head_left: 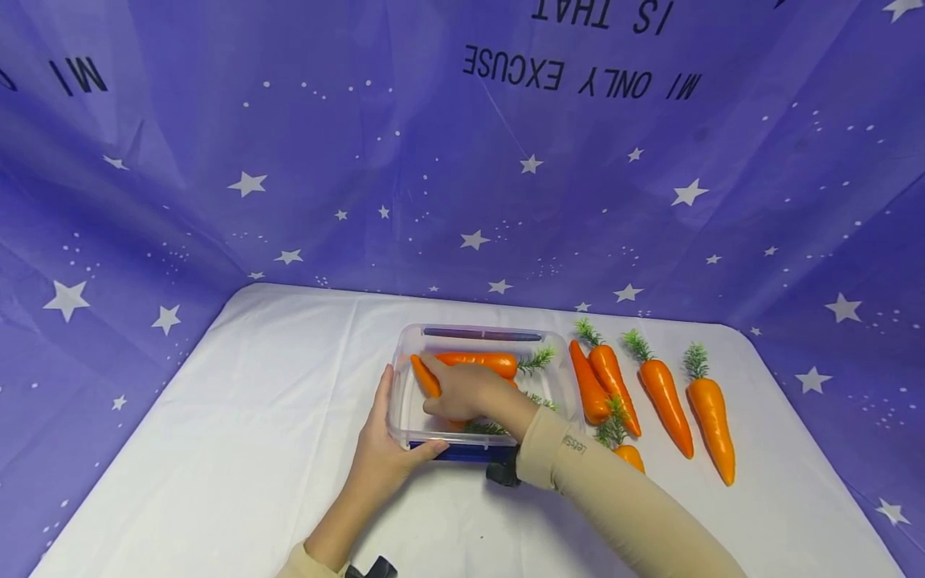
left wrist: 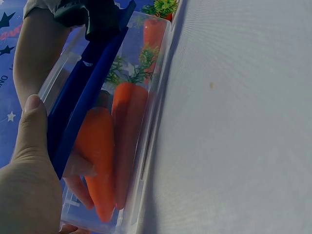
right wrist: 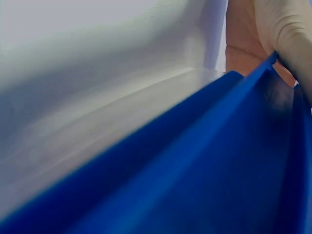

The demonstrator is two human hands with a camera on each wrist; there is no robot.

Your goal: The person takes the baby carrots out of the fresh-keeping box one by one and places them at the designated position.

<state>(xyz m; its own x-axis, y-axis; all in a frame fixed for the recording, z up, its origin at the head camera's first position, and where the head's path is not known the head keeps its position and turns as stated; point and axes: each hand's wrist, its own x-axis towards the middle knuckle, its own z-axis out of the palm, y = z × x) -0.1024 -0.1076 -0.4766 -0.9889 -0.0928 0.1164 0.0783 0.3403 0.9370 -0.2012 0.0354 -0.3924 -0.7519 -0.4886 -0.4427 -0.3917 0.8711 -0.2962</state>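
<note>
A clear plastic box (head_left: pixel 397 401) with blue latches stands on the white table. My left hand (head_left: pixel 383 453) holds its front left corner, the thumb on the front rim by the blue latch (head_left: pixel 462 452) and the fingers along the left side. Inside the box, my right hand (head_left: pixel 473 395) grips an orange carrot (head_left: pixel 425 376) with its tip toward the back left. Another carrot (head_left: pixel 484 362) with a green top lies along the back. Through the box wall, the left wrist view shows carrots (left wrist: pixel 97 161) side by side; my right hand partly hides the contents from above.
Right of the box lie several more carrots with leafy tops, among them a slim one (head_left: pixel 666 408) and a paler one (head_left: pixel 711 421). One carrot (head_left: pixel 630 457) is partly covered by my right sleeve (head_left: pixel 607 482). A purple star-printed cloth (head_left: pixel 405 265) surrounds the table (head_left: pixel 238 449).
</note>
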